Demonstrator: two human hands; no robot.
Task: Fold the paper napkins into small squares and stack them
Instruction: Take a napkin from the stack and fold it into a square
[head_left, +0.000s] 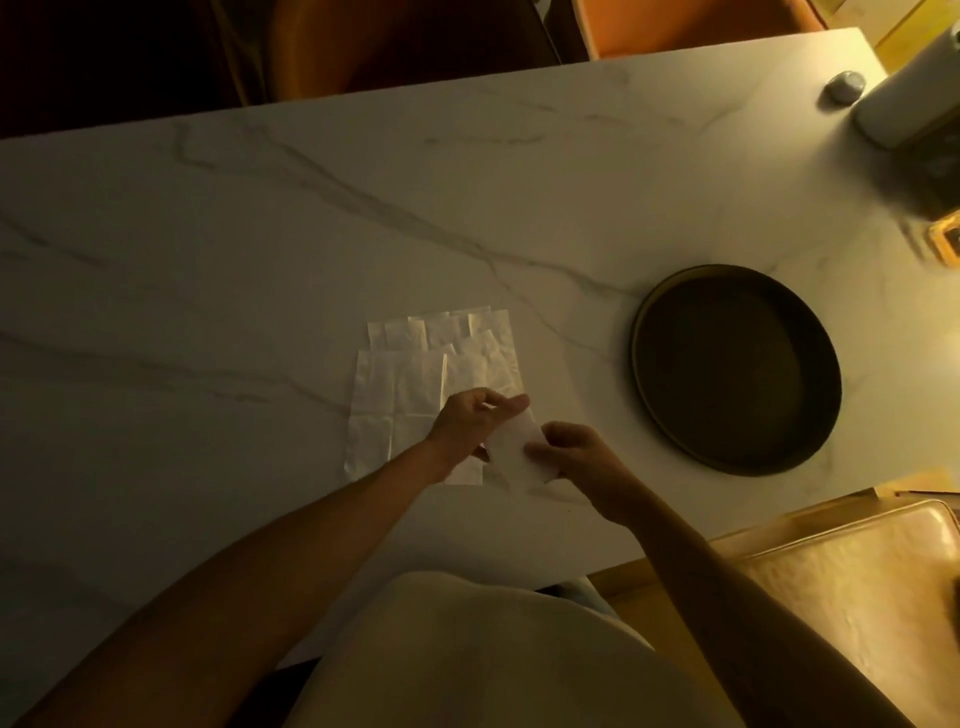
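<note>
A folded white paper napkin (514, 452) is held between both hands just above the marble table (260, 234). My left hand (475, 423) pinches its upper end, and my right hand (569, 454) grips its right side. Under and beyond my left hand lie several unfolded white napkins (395, 400), overlapping one another flat on the table. At their far edge sit smaller folded napkin pieces (441, 332) in an uneven row.
A round dark tray (644, 332) lies to the right of the napkins. A white cylindrical container (904, 104) and a small grey cap (845, 85) stand at the far right corner. A tan cushioned seat (857, 582) is at the near right, chairs beyond the far edge.
</note>
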